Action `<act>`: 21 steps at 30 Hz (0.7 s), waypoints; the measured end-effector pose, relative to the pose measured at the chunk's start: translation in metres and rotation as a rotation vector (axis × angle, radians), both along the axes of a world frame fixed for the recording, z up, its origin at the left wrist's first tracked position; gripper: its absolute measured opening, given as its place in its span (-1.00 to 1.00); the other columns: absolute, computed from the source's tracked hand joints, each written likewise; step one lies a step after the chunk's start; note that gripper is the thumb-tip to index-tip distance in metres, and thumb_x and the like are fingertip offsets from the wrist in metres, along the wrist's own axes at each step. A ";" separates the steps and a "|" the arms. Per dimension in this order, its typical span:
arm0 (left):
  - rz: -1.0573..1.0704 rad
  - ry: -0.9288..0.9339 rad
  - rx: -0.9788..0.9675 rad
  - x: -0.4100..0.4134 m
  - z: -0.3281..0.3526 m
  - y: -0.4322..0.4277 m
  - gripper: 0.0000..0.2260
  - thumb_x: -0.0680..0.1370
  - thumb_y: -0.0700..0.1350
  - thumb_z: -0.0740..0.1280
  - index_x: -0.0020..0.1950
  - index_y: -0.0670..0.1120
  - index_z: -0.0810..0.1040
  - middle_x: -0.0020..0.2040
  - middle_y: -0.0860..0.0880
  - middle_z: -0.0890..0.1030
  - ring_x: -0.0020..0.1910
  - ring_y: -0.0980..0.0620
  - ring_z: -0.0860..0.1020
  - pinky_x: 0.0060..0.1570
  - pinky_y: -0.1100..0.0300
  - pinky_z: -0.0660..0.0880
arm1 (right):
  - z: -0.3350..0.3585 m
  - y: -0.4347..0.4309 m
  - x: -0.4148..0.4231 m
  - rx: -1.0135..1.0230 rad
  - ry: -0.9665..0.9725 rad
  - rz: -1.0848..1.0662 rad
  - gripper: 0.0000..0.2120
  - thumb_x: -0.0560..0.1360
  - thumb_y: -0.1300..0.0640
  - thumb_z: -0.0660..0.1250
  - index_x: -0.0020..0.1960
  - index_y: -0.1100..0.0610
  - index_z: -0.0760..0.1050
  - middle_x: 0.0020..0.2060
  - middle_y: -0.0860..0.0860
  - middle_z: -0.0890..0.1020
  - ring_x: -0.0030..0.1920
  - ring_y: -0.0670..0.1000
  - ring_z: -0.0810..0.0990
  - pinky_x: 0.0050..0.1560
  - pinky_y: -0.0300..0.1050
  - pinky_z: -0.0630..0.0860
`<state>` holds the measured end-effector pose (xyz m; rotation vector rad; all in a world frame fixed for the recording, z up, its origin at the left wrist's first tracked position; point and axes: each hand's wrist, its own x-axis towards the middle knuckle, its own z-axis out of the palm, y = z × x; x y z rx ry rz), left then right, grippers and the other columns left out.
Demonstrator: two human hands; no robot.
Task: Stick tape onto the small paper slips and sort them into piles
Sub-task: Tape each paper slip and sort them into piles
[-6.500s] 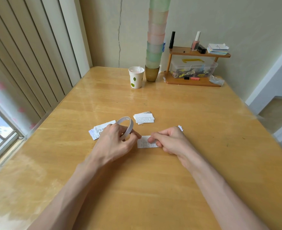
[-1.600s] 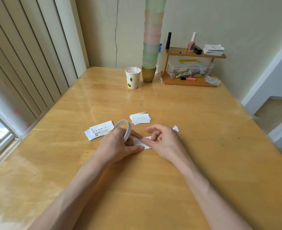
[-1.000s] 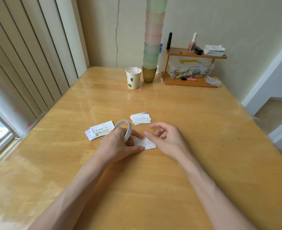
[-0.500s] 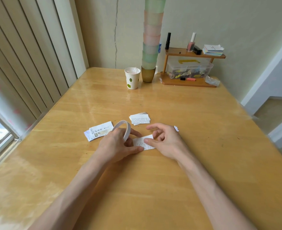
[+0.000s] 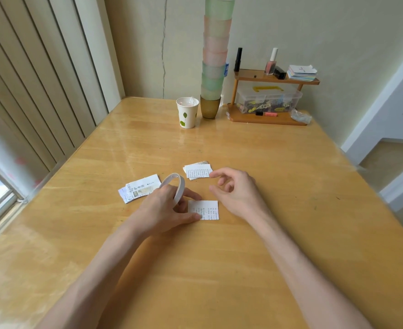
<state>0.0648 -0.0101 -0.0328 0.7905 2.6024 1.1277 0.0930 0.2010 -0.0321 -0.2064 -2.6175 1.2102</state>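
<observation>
A small paper slip (image 5: 205, 210) lies flat on the counter (image 5: 219, 269), right in the middle, with the printed side up. The left grip (image 5: 164, 208) is wrapped round the roll of tape (image 5: 181, 189), which stands on its edge at 10 o'clock from the slip. The thumb of that grip presses on the slip's 9 o'clock edge and pins it down. The right grip (image 5: 237, 192) hangs above the counter at 1 o'clock from the slip. Its fingers are loose and a bit bent, and I see nothing in it. I can't tell if any clear tape is on the slip.

Two piles wait. One pile of printed slips (image 5: 198, 170) sits at 12 o'clock. A second pile (image 5: 140, 188) sits at 10 o'clock, past the roll.

I think the job now is to get tape onto this slip. The thumb should press firmly so the light paper does not slide or lift. The right grip should pinch the loose end of the tape and pull it gently across. Then it can lay the tape flat and rub it down from one side, so there are no bumps. After that, the slip goes to the pile it matches.
</observation>
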 end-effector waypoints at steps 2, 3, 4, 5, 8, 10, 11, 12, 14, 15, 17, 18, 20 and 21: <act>-0.019 0.017 0.007 0.000 0.000 -0.002 -0.71 0.48 0.02 0.58 0.17 0.16 0.65 -0.39 0.21 0.46 -0.34 0.16 0.46 -0.22 0.23 0.43 | -0.003 -0.002 -0.010 0.133 0.012 -0.008 -0.83 0.53 0.06 0.49 0.11 -0.09 0.65 -0.09 -0.13 0.55 -0.17 -0.12 0.52 0.02 -0.08 0.55; -0.021 0.023 0.022 -0.001 0.000 -0.002 -0.70 0.48 0.01 0.58 0.17 0.16 0.65 -0.39 0.20 0.47 -0.34 0.15 0.47 -0.23 0.25 0.43 | -0.004 -0.004 -0.016 0.189 0.023 -0.011 -0.81 0.55 0.03 0.48 0.15 -0.07 0.65 -0.03 -0.10 0.56 -0.04 -0.08 0.53 0.09 -0.03 0.54; -0.020 0.023 0.041 -0.001 -0.001 -0.003 -0.70 0.47 0.00 0.59 0.17 0.15 0.65 -0.38 0.19 0.47 -0.35 0.15 0.47 -0.23 0.28 0.43 | -0.006 -0.005 -0.021 0.241 0.038 -0.012 -0.79 0.57 0.00 0.46 0.20 -0.04 0.65 0.03 -0.07 0.56 0.09 -0.04 0.51 0.15 -0.03 0.51; -0.019 0.023 0.056 -0.001 -0.002 -0.003 -0.70 0.47 0.00 0.59 0.16 0.15 0.65 -0.38 0.18 0.48 -0.35 0.15 0.47 -0.24 0.29 0.43 | -0.006 -0.006 -0.026 0.287 0.051 -0.010 -0.75 0.59 -0.03 0.43 0.24 -0.01 0.64 0.09 -0.04 0.56 0.19 0.01 0.47 0.20 -0.07 0.45; -0.025 0.035 0.068 0.001 -0.003 -0.004 -0.76 0.47 -0.01 0.59 0.09 0.16 0.67 -0.38 0.16 0.48 -0.36 0.15 0.46 -0.28 0.31 0.40 | -0.007 -0.009 -0.038 0.412 0.030 -0.015 -0.63 0.62 -0.13 0.36 0.36 0.00 0.60 0.27 0.01 0.53 0.35 0.07 0.36 0.30 -0.10 0.30; -0.019 0.036 0.078 0.001 -0.002 -0.003 -0.80 0.47 0.00 0.59 0.05 0.15 0.68 -0.38 0.16 0.47 -0.37 0.15 0.45 -0.30 0.32 0.37 | -0.009 -0.010 -0.043 0.499 0.006 -0.039 -0.61 0.61 -0.17 0.36 0.36 -0.03 0.60 0.36 0.01 0.51 0.43 0.08 0.29 0.35 0.00 0.24; -0.013 0.035 0.088 0.001 -0.002 -0.003 -0.81 0.47 0.02 0.59 0.04 0.14 0.69 -0.38 0.16 0.47 -0.38 0.15 0.45 -0.31 0.32 0.37 | -0.009 -0.011 -0.044 0.528 0.010 -0.052 -0.61 0.59 -0.18 0.38 0.33 -0.04 0.62 0.38 0.00 0.52 0.45 0.08 0.28 0.34 0.02 0.22; -0.006 0.033 0.101 0.002 -0.001 -0.003 -0.82 0.47 0.03 0.59 0.04 0.13 0.69 -0.39 0.16 0.48 -0.39 0.16 0.45 -0.32 0.34 0.37 | -0.009 -0.011 -0.045 0.542 0.022 -0.064 -0.63 0.56 -0.18 0.41 0.29 -0.03 0.65 0.36 -0.01 0.54 0.45 0.07 0.29 0.32 0.02 0.21; 0.018 0.019 0.136 0.002 0.001 -0.003 -0.84 0.49 0.04 0.57 0.03 0.10 0.70 -0.41 0.17 0.50 -0.42 0.18 0.45 -0.33 0.36 0.36 | -0.009 -0.012 -0.045 0.561 0.063 -0.069 -0.67 0.54 -0.17 0.44 0.19 -0.02 0.71 0.30 -0.01 0.60 0.42 0.07 0.33 0.28 0.00 0.19; 0.033 0.010 0.156 0.002 0.002 -0.003 -0.86 0.50 0.03 0.56 0.03 0.09 0.71 -0.42 0.17 0.51 -0.44 0.18 0.45 -0.34 0.37 0.36 | -0.010 -0.013 -0.045 0.572 0.091 -0.065 -0.70 0.54 -0.16 0.44 0.15 -0.01 0.73 0.27 -0.02 0.62 0.40 0.07 0.36 0.25 -0.02 0.18; 0.065 -0.004 0.205 0.002 0.004 -0.003 -0.89 0.52 0.03 0.54 0.02 0.08 0.72 -0.43 0.16 0.52 -0.46 0.17 0.42 -0.35 0.39 0.34 | -0.011 -0.013 -0.045 0.577 0.142 -0.053 -0.73 0.53 -0.14 0.46 0.08 0.01 0.75 0.20 -0.01 0.66 0.35 0.08 0.41 0.19 -0.03 0.18; 0.090 -0.007 0.230 0.001 0.005 -0.003 -0.90 0.53 0.04 0.53 0.02 0.09 0.72 -0.42 0.13 0.52 -0.46 0.17 0.42 -0.35 0.39 0.35 | -0.011 -0.014 -0.045 0.564 0.162 -0.049 -0.74 0.51 -0.13 0.48 0.06 0.02 0.76 0.17 0.00 0.68 0.33 0.08 0.43 0.17 -0.03 0.18; 0.172 -0.006 0.284 -0.002 0.006 -0.004 -0.90 0.54 0.05 0.52 0.02 0.11 0.72 -0.38 0.08 0.55 -0.45 0.15 0.42 -0.36 0.35 0.37 | -0.013 -0.014 -0.043 0.507 0.210 -0.045 -0.74 0.46 -0.10 0.54 0.04 0.04 0.76 0.10 0.02 0.71 0.27 0.11 0.49 0.11 -0.04 0.19; 0.225 -0.007 0.321 -0.003 0.007 -0.004 -0.90 0.55 0.05 0.51 0.03 0.10 0.73 -0.38 0.07 0.54 -0.45 0.13 0.40 -0.38 0.35 0.35 | -0.013 -0.014 -0.042 0.474 0.241 -0.046 -0.74 0.44 -0.08 0.55 0.03 0.05 0.76 0.06 0.02 0.71 0.23 0.11 0.51 0.07 -0.07 0.18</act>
